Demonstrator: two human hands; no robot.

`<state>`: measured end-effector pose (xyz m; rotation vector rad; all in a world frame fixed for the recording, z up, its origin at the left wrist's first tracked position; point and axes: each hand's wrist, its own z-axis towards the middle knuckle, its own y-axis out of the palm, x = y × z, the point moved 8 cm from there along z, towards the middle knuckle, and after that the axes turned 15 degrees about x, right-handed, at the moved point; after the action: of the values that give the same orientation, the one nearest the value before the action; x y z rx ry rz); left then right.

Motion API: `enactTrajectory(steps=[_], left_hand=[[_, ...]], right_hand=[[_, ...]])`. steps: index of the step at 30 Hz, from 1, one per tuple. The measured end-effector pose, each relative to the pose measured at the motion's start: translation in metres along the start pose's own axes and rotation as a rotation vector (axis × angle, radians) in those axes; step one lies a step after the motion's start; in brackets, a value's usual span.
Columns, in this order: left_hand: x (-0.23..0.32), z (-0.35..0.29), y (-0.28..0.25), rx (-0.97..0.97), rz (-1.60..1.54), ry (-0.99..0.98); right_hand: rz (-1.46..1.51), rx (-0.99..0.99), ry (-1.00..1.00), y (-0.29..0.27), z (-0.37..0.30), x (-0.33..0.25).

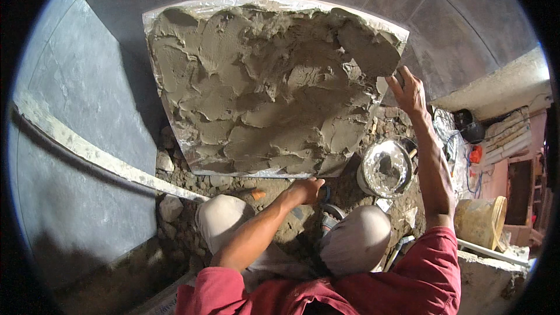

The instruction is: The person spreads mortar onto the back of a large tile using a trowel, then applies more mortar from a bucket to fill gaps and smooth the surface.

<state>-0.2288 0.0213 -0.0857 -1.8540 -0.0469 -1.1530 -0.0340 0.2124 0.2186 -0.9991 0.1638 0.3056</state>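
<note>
A large slab or tile [274, 1] stands in front of me, its face thickly coated with wet grey mortar [233, 93] in rough, ridged strokes. At its upper right corner my right hand [410, 90] is closed around a trowel [370, 46]. The rounded blade, smeared with mortar, lies against the coated face; its handle is mostly hidden by my fingers. Just below the slab's lower edge my left hand [304, 191] is curled shut. A small dark bluish piece shows beside its fingers, too little to name.
A bucket [363, 178] with mortar residue stands right of my knees. Rubble [170, 207] covers the ground below the slab. A long pale straightedge [105, 157] crosses large grey tiles [87, 198] at left. Another bucket [499, 221] lies tipped at far right, near an orange item [476, 154].
</note>
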Motion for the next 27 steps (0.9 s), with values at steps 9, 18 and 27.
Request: enactTrajectory(steps=[9, 18, 27], left_hand=[[0.005, -0.005, -0.027, 0.111, -0.077, -0.023], [-0.001, -0.018, -0.017, -0.176, 0.047, -0.245], [-0.013, -0.021, 0.010, -0.221, 0.021, -0.339]], right_hand=[[-0.039, -0.043, -0.280, -0.029, 0.015, 0.046], [0.091, -0.135, -0.100, 0.002, 0.015, 0.107], [0.207, -0.323, -0.296, 0.080, -0.021, 0.136]])
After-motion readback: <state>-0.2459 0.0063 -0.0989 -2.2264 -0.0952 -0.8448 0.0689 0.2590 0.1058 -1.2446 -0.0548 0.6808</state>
